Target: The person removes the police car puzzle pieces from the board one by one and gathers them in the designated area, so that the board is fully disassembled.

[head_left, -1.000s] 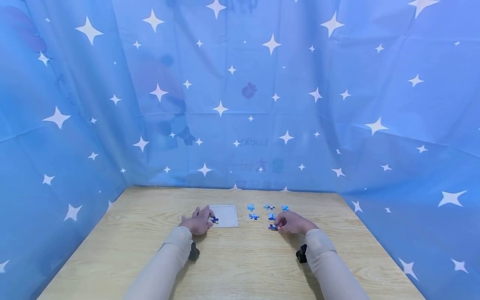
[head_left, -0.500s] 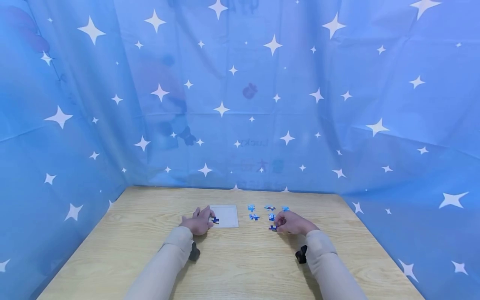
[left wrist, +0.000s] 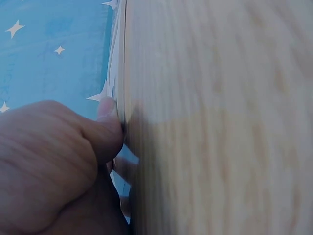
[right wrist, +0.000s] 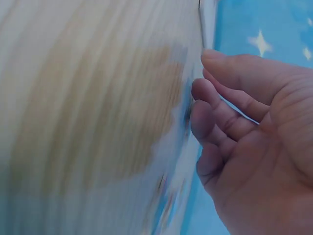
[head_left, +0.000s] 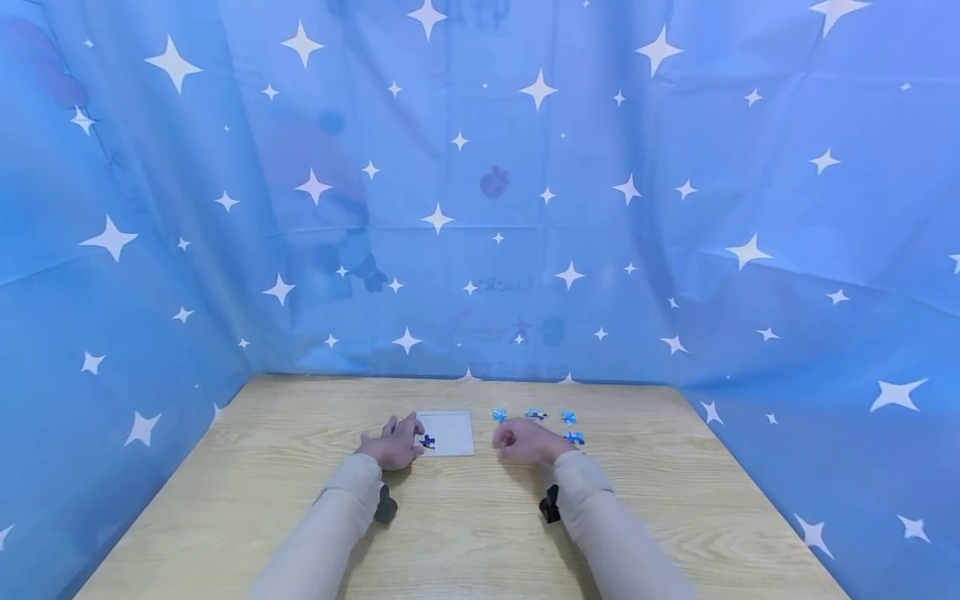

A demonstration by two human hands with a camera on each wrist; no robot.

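A pale square puzzle tray [head_left: 453, 433] lies left of centre on the table, in the head view. One dark blue jigsaw piece [head_left: 427, 442] sits at its left side. My left hand [head_left: 393, 444] rests on the tray's left edge, thumb and fingers around that piece; its thumb [left wrist: 108, 129] shows in the left wrist view. My right hand [head_left: 528, 442] hovers right of the tray, over the loose pieces. In the right wrist view its fingers [right wrist: 203, 117] are loosely curled, with no piece visible between them. The right hand hides some pieces in the head view.
Several light blue jigsaw pieces lie behind and beside the right hand, among them a corner piece [head_left: 499, 414], a multicoloured piece [head_left: 536, 414] and another piece [head_left: 573, 437]. A starred blue curtain [head_left: 480, 208] encloses the wooden table [head_left: 465, 533].
My right hand has moved left from the dark blue piece at the lower right toward the tray. That piece is no longer visible. The left hand has stayed at the tray.
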